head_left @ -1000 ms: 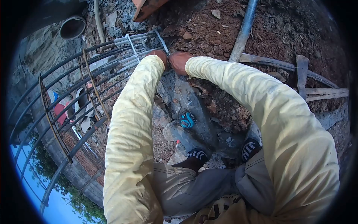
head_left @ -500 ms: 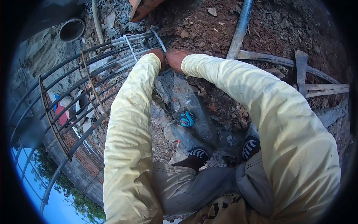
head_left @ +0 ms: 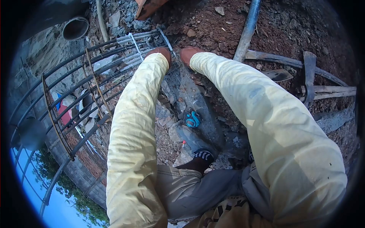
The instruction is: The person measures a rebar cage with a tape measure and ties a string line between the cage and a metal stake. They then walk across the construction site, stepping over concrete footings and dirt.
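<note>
My left hand is at the far end of a long cage of steel reinforcing bars, beside its light-coloured cross bar. The wrist and sleeve hide its fingers, so any grip on the bars cannot be made out. Just to the right, my right hand is apart from the left one, over the reddish soil edge. Its fingers are also hidden from me. Below both hands, a turquoise and black tape measure lies on a grey concrete strip between my feet.
A blue-grey pole leans on the soil at upper right. Nearby lie a long wooden handle and a flat metal tool head. An orange object is at the top, with a round pipe opening at upper left.
My right hand has moved right, away from my left hand, opening a gap between them. The left hand stays near the cage end. The whole view has shifted slightly.
</note>
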